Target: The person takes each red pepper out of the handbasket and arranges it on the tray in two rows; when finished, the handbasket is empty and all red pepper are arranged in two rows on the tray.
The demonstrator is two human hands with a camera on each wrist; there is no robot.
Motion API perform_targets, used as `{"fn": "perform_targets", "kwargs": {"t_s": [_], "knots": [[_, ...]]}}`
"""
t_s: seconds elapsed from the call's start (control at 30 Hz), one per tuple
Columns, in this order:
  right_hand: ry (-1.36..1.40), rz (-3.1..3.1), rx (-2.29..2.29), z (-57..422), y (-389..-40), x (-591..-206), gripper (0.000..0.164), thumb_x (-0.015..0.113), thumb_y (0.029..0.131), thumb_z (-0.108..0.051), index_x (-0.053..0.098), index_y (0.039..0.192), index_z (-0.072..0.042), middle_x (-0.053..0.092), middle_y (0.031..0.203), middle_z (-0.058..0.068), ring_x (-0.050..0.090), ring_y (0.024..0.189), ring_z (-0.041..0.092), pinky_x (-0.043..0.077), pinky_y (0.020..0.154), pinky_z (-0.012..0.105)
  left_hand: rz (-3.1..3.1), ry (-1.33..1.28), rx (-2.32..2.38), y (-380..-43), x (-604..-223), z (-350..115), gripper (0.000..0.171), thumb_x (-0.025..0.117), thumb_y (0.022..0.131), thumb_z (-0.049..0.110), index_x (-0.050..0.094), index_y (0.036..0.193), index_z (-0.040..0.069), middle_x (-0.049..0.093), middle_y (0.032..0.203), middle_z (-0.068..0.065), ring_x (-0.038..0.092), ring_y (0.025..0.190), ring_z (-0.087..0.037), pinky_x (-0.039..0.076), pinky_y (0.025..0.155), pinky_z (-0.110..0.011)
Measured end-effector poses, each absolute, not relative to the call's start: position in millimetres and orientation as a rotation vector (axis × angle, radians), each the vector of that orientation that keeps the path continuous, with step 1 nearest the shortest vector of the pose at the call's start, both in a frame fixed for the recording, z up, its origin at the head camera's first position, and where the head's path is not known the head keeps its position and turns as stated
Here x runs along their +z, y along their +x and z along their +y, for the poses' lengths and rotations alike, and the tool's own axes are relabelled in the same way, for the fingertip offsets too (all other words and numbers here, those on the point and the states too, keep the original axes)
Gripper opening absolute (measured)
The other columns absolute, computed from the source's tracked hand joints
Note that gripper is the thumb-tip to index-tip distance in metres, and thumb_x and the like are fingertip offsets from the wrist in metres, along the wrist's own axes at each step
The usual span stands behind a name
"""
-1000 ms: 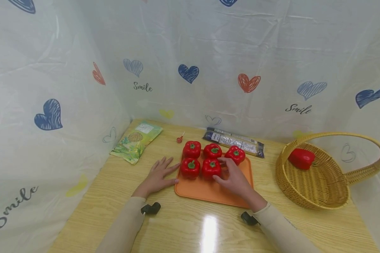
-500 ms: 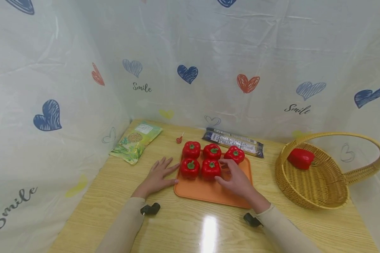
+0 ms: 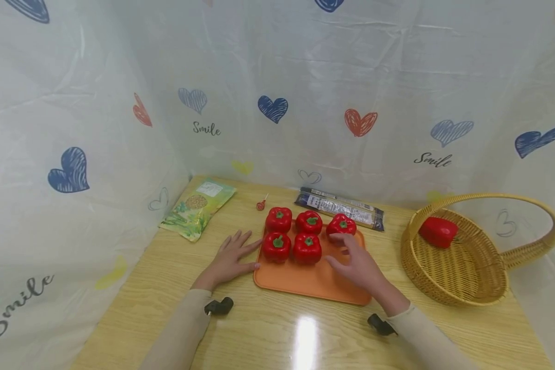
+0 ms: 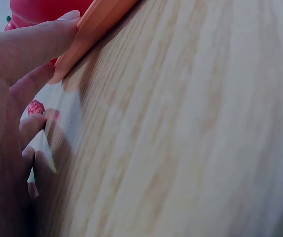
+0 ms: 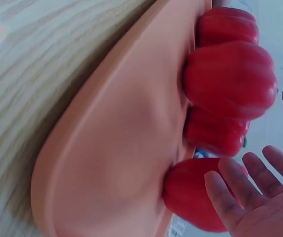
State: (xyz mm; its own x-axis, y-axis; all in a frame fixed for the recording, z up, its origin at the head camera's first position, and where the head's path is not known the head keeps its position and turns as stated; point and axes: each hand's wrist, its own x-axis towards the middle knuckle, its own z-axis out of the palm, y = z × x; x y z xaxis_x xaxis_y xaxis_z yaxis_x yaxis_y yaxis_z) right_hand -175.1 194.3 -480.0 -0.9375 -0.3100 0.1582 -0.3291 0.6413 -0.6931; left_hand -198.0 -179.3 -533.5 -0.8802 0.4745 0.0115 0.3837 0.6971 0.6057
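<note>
Several red bell peppers stand upright on an orange tray point(image 3: 300, 280): a back row of three, and in front of it a left pepper point(image 3: 276, 247) and a middle one point(image 3: 307, 249). My left hand point(image 3: 226, 261) lies spread at the tray's left edge; in the left wrist view its thumb point(image 4: 43, 44) touches the rim. Above the tray's right part, my right hand point(image 3: 358, 264) holds nothing, its fingers loosely bent. A gap separates it from the middle front pepper. In the right wrist view its fingertips overlap the back right pepper point(image 5: 191, 192); contact cannot be told.
At right stands a wicker basket point(image 3: 499, 288) with a tall handle and one red pepper point(image 3: 438, 232) inside. Behind the tray lie dark packets point(image 3: 342, 208) and a lollipop point(image 3: 261, 205). A green-yellow bag point(image 3: 198, 208) rests at back left. Printed sheeting point(image 3: 314, 61) hangs behind.
My right hand has drawn away from the middle front pepper, moving right with its fingers looser. That pepper stays on the tray. My left hand has not moved.
</note>
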Motion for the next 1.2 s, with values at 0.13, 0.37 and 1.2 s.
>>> {"fn": "perform_targets", "kwargs": {"t_s": [0.13, 0.37, 1.2], "knots": [[0.527, -2.801, 1.210, 201.9, -172.3, -475.5, 0.055, 0.078, 0.091, -0.016, 0.052, 0.137, -0.002, 0.059, 0.132, 0.017, 0.060, 0.116, 0.037, 0.054, 0.095, 0.056, 2.758, 0.701, 0.940, -197.4, -533.7, -179.6, 0.071, 0.069, 0.093, 0.051, 0.046, 0.155, 0.024, 0.024, 0.167, -0.016, 0.004, 0.155, -0.042, -0.001, 0.123, -0.059], [0.477, -2.787, 1.224, 219.8, -169.1, -473.6, 0.051, 0.076, 0.093, -0.015, 0.053, 0.136, -0.001, 0.061, 0.128, 0.019, 0.062, 0.113, 0.039, 0.054, 0.094, 0.057, 2.757, 0.694, 0.942, -197.6, -534.4, -179.7, 0.071, 0.069, 0.093, 0.051, 0.046, 0.155, 0.024, 0.024, 0.167, -0.015, 0.003, 0.155, -0.041, -0.002, 0.123, -0.058], [0.368, -2.688, 1.054, 296.1, -151.4, -450.6, 0.038, 0.070, 0.097, -0.012, 0.057, 0.130, 0.004, 0.062, 0.127, 0.018, 0.059, 0.108, 0.014, 0.045, 0.087, 0.007, 2.770, 0.709, 0.930, -197.0, -534.7, -178.8, 0.071, 0.069, 0.093, 0.050, 0.046, 0.155, 0.023, 0.024, 0.167, -0.016, 0.004, 0.155, -0.042, -0.001, 0.123, -0.059]]}}
